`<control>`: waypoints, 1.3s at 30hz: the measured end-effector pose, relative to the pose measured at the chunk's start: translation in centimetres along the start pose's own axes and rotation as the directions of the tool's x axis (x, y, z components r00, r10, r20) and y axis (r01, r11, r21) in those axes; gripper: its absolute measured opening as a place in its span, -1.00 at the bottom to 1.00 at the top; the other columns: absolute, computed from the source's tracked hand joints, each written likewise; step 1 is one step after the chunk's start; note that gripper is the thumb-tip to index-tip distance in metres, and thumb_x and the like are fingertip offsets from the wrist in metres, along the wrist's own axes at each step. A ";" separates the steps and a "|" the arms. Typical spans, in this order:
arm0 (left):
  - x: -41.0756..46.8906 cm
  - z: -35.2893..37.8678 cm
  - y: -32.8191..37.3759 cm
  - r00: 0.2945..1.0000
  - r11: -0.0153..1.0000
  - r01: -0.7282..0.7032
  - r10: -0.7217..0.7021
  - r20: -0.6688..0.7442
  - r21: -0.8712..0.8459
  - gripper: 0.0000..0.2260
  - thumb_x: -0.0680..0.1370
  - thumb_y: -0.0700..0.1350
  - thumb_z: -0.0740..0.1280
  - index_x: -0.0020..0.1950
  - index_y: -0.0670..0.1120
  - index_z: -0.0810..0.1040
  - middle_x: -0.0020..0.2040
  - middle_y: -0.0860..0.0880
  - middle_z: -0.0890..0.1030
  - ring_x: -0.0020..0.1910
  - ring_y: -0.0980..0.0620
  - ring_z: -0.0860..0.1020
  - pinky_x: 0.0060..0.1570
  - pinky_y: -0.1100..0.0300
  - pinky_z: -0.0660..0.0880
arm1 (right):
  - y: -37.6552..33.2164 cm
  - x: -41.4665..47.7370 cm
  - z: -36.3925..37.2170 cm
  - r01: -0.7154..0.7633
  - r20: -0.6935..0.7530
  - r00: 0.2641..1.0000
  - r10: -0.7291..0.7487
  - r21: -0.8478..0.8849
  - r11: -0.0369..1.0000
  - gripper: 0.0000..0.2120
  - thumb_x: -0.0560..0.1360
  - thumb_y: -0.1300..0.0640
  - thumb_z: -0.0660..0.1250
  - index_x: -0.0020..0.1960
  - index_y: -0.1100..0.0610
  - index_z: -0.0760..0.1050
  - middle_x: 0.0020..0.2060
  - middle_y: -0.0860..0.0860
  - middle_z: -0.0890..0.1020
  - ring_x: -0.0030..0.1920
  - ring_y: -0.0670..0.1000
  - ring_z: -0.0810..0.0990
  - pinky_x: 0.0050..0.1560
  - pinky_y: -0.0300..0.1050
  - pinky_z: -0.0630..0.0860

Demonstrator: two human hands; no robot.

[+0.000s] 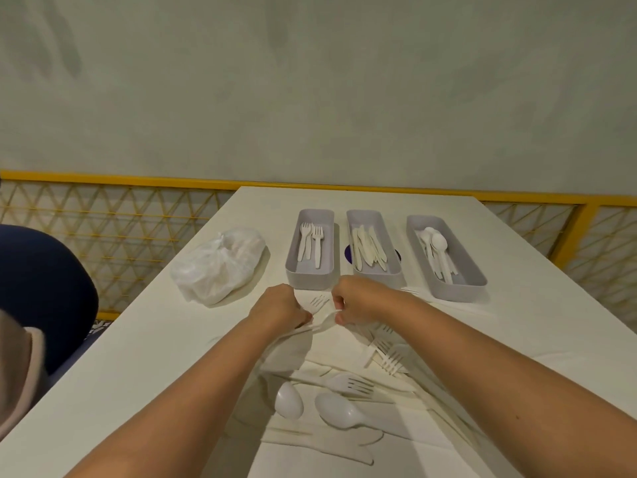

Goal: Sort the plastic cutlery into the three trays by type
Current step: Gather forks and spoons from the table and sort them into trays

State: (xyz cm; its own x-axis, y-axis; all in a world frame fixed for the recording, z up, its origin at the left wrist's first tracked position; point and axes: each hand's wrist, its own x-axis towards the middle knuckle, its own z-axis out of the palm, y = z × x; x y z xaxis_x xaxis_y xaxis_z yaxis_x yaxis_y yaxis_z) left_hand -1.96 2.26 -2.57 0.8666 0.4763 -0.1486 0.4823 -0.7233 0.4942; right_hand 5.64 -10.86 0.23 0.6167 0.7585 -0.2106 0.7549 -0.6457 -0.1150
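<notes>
Before fork tray (pixel 310 280) | left grip (pixel 279 305), right grip (pixel 358 301) each pinching cutlery (pixel 324 319) | plastic bag (pixel 217 263) left, pile (pixel 351 384) nearer

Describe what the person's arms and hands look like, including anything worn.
Both arms are bare, with no sleeve in view on the left forearm or the right forearm. The left hand and right hand are ungloved. No watch, bracelet or ring shows.

I see a plain indoor room, perhaps a canteen; I cannot tell for sure. A long white table (pixel 138 374) meets a bare grey-green wall (pixel 310 81), with a yellow-framed lattice railing (pixel 120 236) and a blue chair (pixel 41 288) beside it.
</notes>
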 end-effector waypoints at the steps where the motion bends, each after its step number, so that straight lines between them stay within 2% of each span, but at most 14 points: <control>1: -0.2 0.0 0.0 1.000 1.000 -0.003 0.003 0.017 0.002 -0.68 0.46 -0.08 0.39 -0.42 -0.10 0.36 -0.45 0.00 0.35 -0.44 0.05 0.32 -0.44 0.24 0.18 | 0.2 -0.1 0.1 0.004 -0.014 1.000 -0.004 -0.004 1.000 -0.80 0.50 0.13 0.33 0.08 0.19 0.50 0.07 0.09 0.54 -0.08 0.04 0.47 -0.12 -0.16 0.37; 6: -0.8 -0.7 0.2 0.994 0.989 -0.076 0.084 0.063 -0.123 -0.74 0.54 -0.08 0.30 -0.30 -0.06 0.30 -0.33 0.03 0.39 -0.36 0.08 0.35 -0.36 0.25 0.26 | 1.1 -0.7 -0.7 0.037 -0.077 0.997 -0.021 0.222 0.974 -0.94 0.51 0.15 0.33 -0.09 0.15 0.49 -0.20 0.00 0.52 -0.19 -0.02 0.47 -0.20 -0.22 0.37; 9: -1.3 -1.1 0.6 0.973 0.917 -0.105 0.175 0.150 -0.385 -0.88 0.60 -0.15 0.20 -0.13 -0.10 0.33 -0.23 -0.03 0.61 -0.32 -0.02 0.54 -0.21 0.16 0.47 | 1.4 -1.0 -1.9 0.048 -0.148 0.989 0.014 0.412 0.910 -0.90 0.51 0.20 0.34 -0.04 0.24 0.54 -0.32 0.00 0.56 -0.32 -0.07 0.52 -0.28 -0.26 0.44; 11: -1.8 -1.5 1.2 0.959 0.848 -0.083 0.210 0.189 -0.523 -0.94 0.63 -0.19 0.12 0.03 -0.13 0.36 -0.12 -0.13 0.66 -0.35 -0.06 0.56 -0.25 0.16 0.52 | 1.5 -1.1 -2.5 0.067 -0.196 0.980 0.039 0.505 0.861 -0.92 0.49 0.24 0.35 -0.03 0.23 0.56 -0.38 0.01 0.56 -0.38 -0.09 0.53 -0.28 -0.25 0.49; 13: -2.2 -1.8 1.7 0.949 0.805 -0.097 0.252 0.189 -0.586 -0.86 0.65 -0.18 0.07 0.11 -0.16 0.38 -0.08 -0.16 0.66 -0.39 -0.04 0.55 -0.34 0.23 0.53 | 1.5 -1.3 -3.0 0.097 -0.252 0.965 0.070 0.595 0.798 -0.96 0.48 0.28 0.36 -0.06 0.22 0.56 -0.38 0.04 0.56 -0.39 -0.05 0.53 -0.27 -0.23 0.51; 17: -3.0 -2.0 2.3 0.925 0.717 -0.147 0.343 0.162 -0.681 -0.77 0.67 -0.11 0.01 0.07 -0.16 0.42 -0.09 -0.15 0.63 -0.40 -0.01 0.53 -0.34 0.22 0.51 | 1.7 -1.7 -3.7 0.152 -0.333 0.933 0.138 0.710 0.688 -0.92 0.49 0.33 0.33 -0.02 0.32 0.54 -0.38 0.09 0.56 -0.39 -0.02 0.53 -0.27 -0.25 0.55; 20: -2.8 -1.6 2.5 0.923 0.645 -0.142 0.360 0.135 -0.751 -0.76 0.67 -0.08 0.03 0.08 -0.16 0.43 -0.23 -0.07 0.56 -0.45 0.05 0.47 -0.35 0.22 0.45 | 2.0 -1.9 -3.9 0.167 -0.331 0.926 0.180 0.788 0.593 -0.87 0.50 0.36 0.30 0.03 0.37 0.52 -0.37 0.11 0.56 -0.39 -0.02 0.53 -0.30 -0.30 0.55; 23: -2.8 -1.3 2.8 0.913 0.586 -0.135 0.386 0.128 -0.799 -0.81 0.66 -0.10 0.07 0.05 -0.16 0.42 -0.33 -0.01 0.44 -0.52 0.11 0.34 -0.45 0.30 0.34 | 2.3 -2.1 -3.7 0.183 -0.322 0.926 0.197 0.839 0.512 -0.88 0.52 0.37 0.26 0.03 0.32 0.52 -0.37 0.11 0.57 -0.44 -0.05 0.57 -0.28 -0.29 0.57; 26: -2.9 -0.9 3.4 0.912 0.593 -0.107 0.378 0.158 -0.798 -0.84 0.65 -0.10 0.11 -0.07 -0.11 0.41 -0.35 0.02 0.31 -0.53 0.15 0.22 -0.50 0.34 0.21 | 2.5 -2.3 -3.5 0.192 -0.334 0.909 0.248 0.866 0.462 -0.88 0.53 0.35 0.26 0.04 0.21 0.44 -0.36 0.08 0.55 -0.42 -0.05 0.60 -0.23 -0.21 0.60; 28: -2.9 -0.7 3.7 0.920 0.592 -0.082 0.354 0.167 -0.802 -0.83 0.65 -0.11 0.11 -0.01 -0.11 0.47 -0.38 0.04 0.27 -0.53 0.16 0.20 -0.52 0.34 0.19 | 3.0 -2.5 -3.4 0.168 -0.343 0.900 0.271 0.843 0.510 -0.89 0.54 0.32 0.25 0.04 0.17 0.42 -0.36 0.04 0.50 -0.40 -0.01 0.58 -0.31 -0.20 0.56; 30: -2.8 -0.5 3.9 0.931 0.583 -0.059 0.324 0.165 -0.810 -0.81 0.65 -0.11 0.11 -0.02 -0.11 0.49 -0.40 0.04 0.26 -0.54 0.16 0.21 -0.53 0.34 0.18 | 3.8 -2.8 -3.2 0.103 -0.324 0.916 0.237 0.760 0.642 -0.92 0.55 0.31 0.23 0.00 0.17 0.46 -0.36 0.01 0.49 -0.39 -0.03 0.54 -0.38 -0.22 0.49; 34: -2.7 -0.6 3.8 0.938 0.568 -0.032 0.300 0.171 -0.822 -0.79 0.65 -0.08 0.10 -0.09 -0.12 0.44 -0.41 0.03 0.25 -0.56 0.16 0.20 -0.56 0.34 0.17 | 5.2 -3.8 -2.3 -0.123 -0.019 0.990 0.143 0.410 0.904 -0.90 0.52 0.22 0.32 0.02 0.18 0.55 -0.30 -0.03 0.54 -0.35 -0.08 0.52 -0.36 -0.31 0.45; 37: -2.8 -0.4 4.1 0.938 0.564 -0.019 0.297 0.181 -0.826 -0.77 0.65 -0.06 0.10 -0.14 -0.12 0.42 -0.42 0.03 0.26 -0.55 0.14 0.19 -0.56 0.34 0.17 | 5.8 -3.7 -0.9 -0.209 0.160 0.971 0.177 0.210 0.955 -0.62 0.44 0.09 0.44 0.21 0.14 0.48 -0.07 0.01 0.52 -0.14 0.03 0.55 -0.12 -0.16 0.50; 39: -3.0 -0.3 4.4 0.937 0.560 -0.016 0.297 0.183 -0.828 -0.75 0.65 -0.06 0.11 -0.18 -0.10 0.39 -0.42 0.03 0.25 -0.54 0.14 0.18 -0.55 0.33 0.15 | 5.9 -3.5 -0.2 -0.196 0.159 0.974 0.164 0.214 0.957 -0.60 0.43 0.10 0.45 0.22 0.14 0.47 -0.06 -0.02 0.48 -0.10 0.03 0.52 -0.07 -0.15 0.48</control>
State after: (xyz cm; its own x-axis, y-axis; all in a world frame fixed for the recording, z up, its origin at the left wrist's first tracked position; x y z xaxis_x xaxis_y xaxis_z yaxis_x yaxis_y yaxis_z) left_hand -2.50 -2.20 0.30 0.9789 0.1399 -0.1487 0.1501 0.0011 0.9887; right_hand 8.01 -17.35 0.46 0.6887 0.6186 -0.3781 0.5537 -0.7855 -0.2766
